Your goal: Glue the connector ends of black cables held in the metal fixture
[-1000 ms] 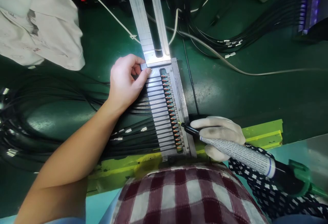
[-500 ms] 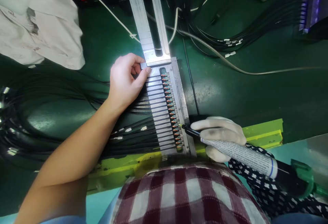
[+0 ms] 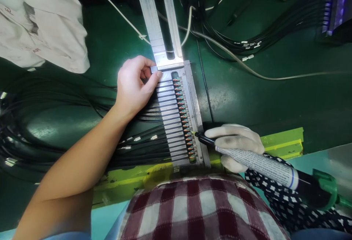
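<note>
Near the body lies a slotted metal fixture (image 3: 170, 122) with several black cables (image 3: 165, 99) laid side by side across it. Their ends carry small connectors (image 3: 188, 133) with orange and green wires, lined up in the slot. My bare left hand (image 3: 134, 84) grips the fixture's upper left corner between thumb and curled fingers. In a white glove, my right hand (image 3: 236, 143) is wrapped around a labelled dispensing syringe (image 3: 258, 165) with a black nozzle and a green cap at its back end. Its tip points left, right at the lower connectors; whether it touches them I cannot tell.
A long metal rail (image 3: 150, 20) runs away from the fixture's top. White fabric (image 3: 55, 27) lies at the upper left. Loose black cables (image 3: 38, 130) spread left, others (image 3: 228, 36) upper right. A thin hose (image 3: 264, 77) crosses the green table (image 3: 242, 97). Yellow edging (image 3: 283, 143) lines the front.
Both hands, the syringe and the fixture look almost unmoved. The white fabric and the left-hand cables sit slightly further left in view.
</note>
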Demonstrator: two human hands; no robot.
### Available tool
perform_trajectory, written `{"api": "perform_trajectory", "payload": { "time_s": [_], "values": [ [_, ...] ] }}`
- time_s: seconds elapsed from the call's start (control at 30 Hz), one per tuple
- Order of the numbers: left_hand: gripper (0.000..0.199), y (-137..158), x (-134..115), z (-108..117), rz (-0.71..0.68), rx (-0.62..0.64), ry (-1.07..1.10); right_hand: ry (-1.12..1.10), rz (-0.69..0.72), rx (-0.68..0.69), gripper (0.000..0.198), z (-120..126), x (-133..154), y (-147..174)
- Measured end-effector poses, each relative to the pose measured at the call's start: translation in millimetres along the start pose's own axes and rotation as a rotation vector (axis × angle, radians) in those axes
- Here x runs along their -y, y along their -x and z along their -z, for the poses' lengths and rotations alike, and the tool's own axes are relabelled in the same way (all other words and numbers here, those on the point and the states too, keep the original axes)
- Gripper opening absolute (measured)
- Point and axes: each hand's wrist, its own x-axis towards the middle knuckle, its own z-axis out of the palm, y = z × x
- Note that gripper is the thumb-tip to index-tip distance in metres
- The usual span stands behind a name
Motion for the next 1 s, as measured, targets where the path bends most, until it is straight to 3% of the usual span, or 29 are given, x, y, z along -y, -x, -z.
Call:
{"api": "perform_trajectory", "payload": {
  "time_s": [0.5, 1.0],
  "values": [
    [0.011, 0.3, -0.4, -0.7, 0.022, -0.004, 0.021, 0.043, -0.021, -0.007, 0.018, 3.0, 15.4, 8.9],
    [0.014, -0.6, 0.0, -1.1, 0.032, -0.01, 0.017, 0.07, 0.018, -0.013, 0.014, -1.8, 9.5, 6.2]
  ]
}}
